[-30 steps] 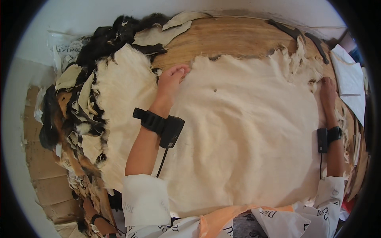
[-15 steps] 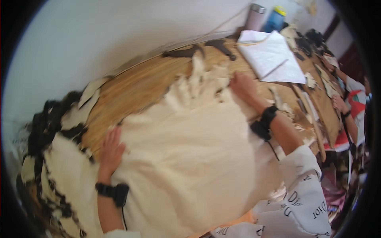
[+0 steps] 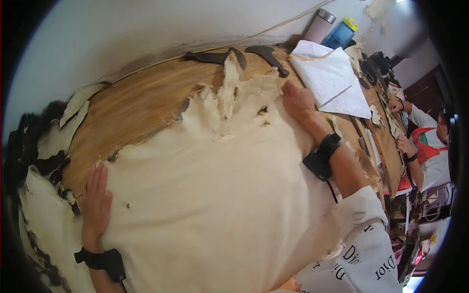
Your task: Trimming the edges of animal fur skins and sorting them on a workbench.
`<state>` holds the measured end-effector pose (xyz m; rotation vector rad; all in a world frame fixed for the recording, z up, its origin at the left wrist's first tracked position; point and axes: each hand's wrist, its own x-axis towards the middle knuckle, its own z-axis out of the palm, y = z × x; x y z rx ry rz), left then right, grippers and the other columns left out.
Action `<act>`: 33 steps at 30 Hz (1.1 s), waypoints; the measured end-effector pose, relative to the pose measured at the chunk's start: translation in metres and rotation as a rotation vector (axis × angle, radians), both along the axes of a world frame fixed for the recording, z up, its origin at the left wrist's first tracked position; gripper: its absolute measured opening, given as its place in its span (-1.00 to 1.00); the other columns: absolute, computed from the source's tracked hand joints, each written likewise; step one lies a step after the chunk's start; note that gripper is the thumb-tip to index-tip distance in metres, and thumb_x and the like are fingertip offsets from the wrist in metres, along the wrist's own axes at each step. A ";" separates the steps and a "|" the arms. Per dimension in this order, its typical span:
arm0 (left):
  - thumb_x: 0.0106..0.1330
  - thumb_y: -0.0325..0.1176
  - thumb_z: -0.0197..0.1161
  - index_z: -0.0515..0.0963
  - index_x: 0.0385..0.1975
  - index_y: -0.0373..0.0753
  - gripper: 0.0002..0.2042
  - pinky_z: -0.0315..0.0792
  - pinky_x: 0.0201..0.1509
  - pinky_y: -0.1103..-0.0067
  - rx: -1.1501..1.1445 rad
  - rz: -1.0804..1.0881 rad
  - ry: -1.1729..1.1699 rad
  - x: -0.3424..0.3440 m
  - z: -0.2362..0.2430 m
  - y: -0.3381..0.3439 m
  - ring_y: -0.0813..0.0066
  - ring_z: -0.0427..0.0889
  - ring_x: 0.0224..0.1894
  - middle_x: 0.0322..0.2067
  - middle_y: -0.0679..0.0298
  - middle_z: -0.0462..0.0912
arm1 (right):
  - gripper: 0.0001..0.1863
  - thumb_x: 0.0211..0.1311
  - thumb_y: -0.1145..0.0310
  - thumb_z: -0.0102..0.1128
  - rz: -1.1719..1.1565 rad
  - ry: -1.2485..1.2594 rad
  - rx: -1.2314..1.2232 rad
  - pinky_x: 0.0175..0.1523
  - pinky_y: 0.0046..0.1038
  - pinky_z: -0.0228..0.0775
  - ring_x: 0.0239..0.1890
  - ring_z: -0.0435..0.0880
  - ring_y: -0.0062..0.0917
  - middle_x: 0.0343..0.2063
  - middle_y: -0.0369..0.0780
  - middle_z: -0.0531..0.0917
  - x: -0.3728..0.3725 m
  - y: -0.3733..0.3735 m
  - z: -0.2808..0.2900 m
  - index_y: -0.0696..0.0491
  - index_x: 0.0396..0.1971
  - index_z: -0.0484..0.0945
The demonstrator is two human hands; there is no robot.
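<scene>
A large cream-coloured animal hide (image 3: 210, 195), flesh side up, is spread over a wooden table and has ragged far edges with a few small holes. My left hand (image 3: 96, 200) lies flat on its left edge, fingers stretched out together and pointing away. At the far right edge, my right hand (image 3: 297, 100) has its fingers curled closed around the hide's margin. A narrow strip of the hide sticks up between the hands, reaching toward a dark tool with a curved head (image 3: 215, 57).
A second dark tool (image 3: 268, 59) lies by the wall, near a folded white sheet (image 3: 332, 78). Behind stand a pink-grey flask (image 3: 320, 25) and a blue bottle (image 3: 341, 34). More dark-haired hides (image 3: 41, 210) are heaped at left. Another person (image 3: 425, 141) works at far right.
My left hand has slid left and slightly nearer along the hide. The hide lies flatter and wider, its far-left folds opened out. The right hand stays at the far edge; the view has shifted.
</scene>
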<state>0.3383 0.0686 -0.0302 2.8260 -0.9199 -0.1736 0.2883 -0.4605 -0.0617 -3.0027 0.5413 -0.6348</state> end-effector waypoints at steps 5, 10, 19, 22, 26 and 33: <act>0.30 -0.18 -0.23 0.07 0.21 -0.18 -0.52 -0.16 0.27 0.25 0.020 -0.033 -0.123 -0.001 -0.005 0.019 0.26 -0.04 0.29 0.24 0.24 0.05 | -0.85 0.14 0.24 -0.10 -0.005 -0.018 -0.083 -0.43 -0.04 0.30 -0.57 0.53 -0.06 -0.69 0.00 0.52 0.007 -0.011 -0.005 -0.03 -0.42 0.41; 0.30 -0.17 -0.17 0.09 0.19 -0.23 -0.52 -0.10 0.25 0.26 -0.020 -0.035 -0.031 0.005 -0.006 -0.003 0.26 0.01 0.28 0.23 0.21 0.08 | -0.76 0.15 0.20 -0.08 0.090 -0.009 0.160 -0.25 -0.20 0.33 -0.37 0.54 -0.12 -0.49 -0.03 0.57 -0.008 -0.028 0.021 0.04 -0.33 0.44; 0.21 -0.01 0.00 0.30 0.03 -0.36 -0.45 0.12 0.17 0.48 -0.340 0.042 0.109 0.029 0.024 -0.085 0.10 0.26 0.12 0.04 -0.05 0.32 | -0.54 0.26 0.11 -0.18 0.954 0.467 0.728 0.24 -0.31 -0.02 0.18 0.21 -0.27 0.11 -0.15 0.30 -0.138 0.124 0.086 -0.02 0.11 0.26; 0.13 0.04 0.09 0.38 -0.09 -0.37 -0.44 0.22 0.05 0.45 -0.207 0.038 -0.067 0.030 0.011 -0.123 0.11 0.35 0.01 -0.04 -0.04 0.39 | -0.49 0.26 0.04 -0.28 0.948 0.512 0.391 0.30 -0.27 -0.17 0.25 0.06 -0.27 0.19 -0.18 0.17 -0.162 0.116 0.068 -0.04 0.15 0.20; 0.04 0.07 0.16 0.45 -0.40 -0.39 -0.49 0.30 -0.21 0.38 -0.145 0.066 0.019 0.033 0.018 -0.152 0.11 0.45 -0.26 -0.31 -0.03 0.49 | -0.50 0.23 0.08 -0.26 0.434 0.390 0.052 0.32 -0.29 -0.27 0.28 -0.02 -0.35 0.20 -0.19 0.16 -0.156 0.051 0.049 -0.06 0.14 0.22; 0.13 -0.06 0.14 0.46 -0.51 -0.32 -0.64 0.28 -0.46 0.41 -0.173 -0.053 0.020 0.056 -0.001 -0.146 0.09 0.39 -0.55 -0.63 0.01 0.44 | -0.51 0.19 0.16 -0.23 0.383 0.390 0.072 0.32 -0.32 -0.30 0.28 -0.02 -0.33 0.20 -0.20 0.17 -0.145 0.058 0.045 -0.04 0.12 0.24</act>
